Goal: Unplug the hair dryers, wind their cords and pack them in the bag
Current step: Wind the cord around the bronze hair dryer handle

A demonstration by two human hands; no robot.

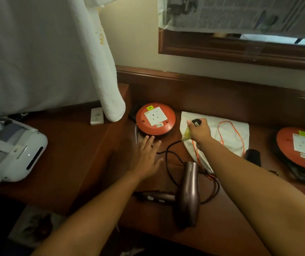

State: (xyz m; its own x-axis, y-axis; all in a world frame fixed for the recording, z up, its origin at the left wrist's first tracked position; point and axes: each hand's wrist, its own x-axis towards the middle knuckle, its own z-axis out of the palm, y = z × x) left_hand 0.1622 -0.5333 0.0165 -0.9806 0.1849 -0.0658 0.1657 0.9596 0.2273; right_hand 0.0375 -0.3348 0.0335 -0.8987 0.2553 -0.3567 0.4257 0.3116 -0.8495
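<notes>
A mauve hair dryer lies on the wooden desk, its handle pointing left. Its black cord loops up toward my right hand, which grips the black plug above a white drawstring bag with an orange string. My left hand lies flat with fingers spread on the desk, fingertips at the edge of an orange extension reel whose white socket is unoccupied. A second dark dryer shows partly beyond my right forearm.
A second orange reel sits at the far right. A white appliance rests on the raised ledge at left. A rolled white towel hangs down beside a small white box. A framed window is behind.
</notes>
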